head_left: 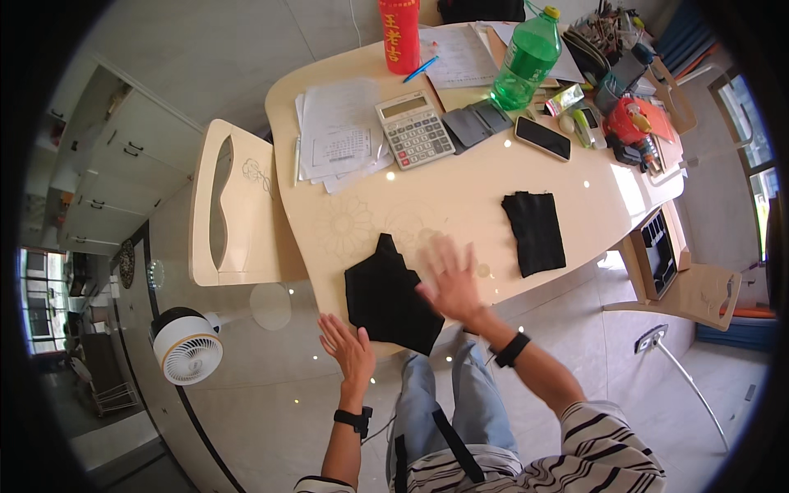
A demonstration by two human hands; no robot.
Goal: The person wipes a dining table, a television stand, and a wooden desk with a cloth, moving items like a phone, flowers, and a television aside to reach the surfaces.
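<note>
A black piece of cloth lies at the near edge of the table, its lower corner jutting past the edge. One narrow tip of it points away from me. My left hand is just off its lower left side, fingers stretched out and holding nothing. At the cloth's right side is my right hand, smeared a little by motion, its fingers spread and nothing in them. Whether it touches the cloth I cannot tell. Farther right, a second black cloth, roughly rectangular with a ragged left edge, rests on the tabletop.
Across the pale table stand a calculator, papers, a grey wallet-like case, a phone, a green bottle and a red can. A wooden chair adjoins the left side; a white fan is beyond it.
</note>
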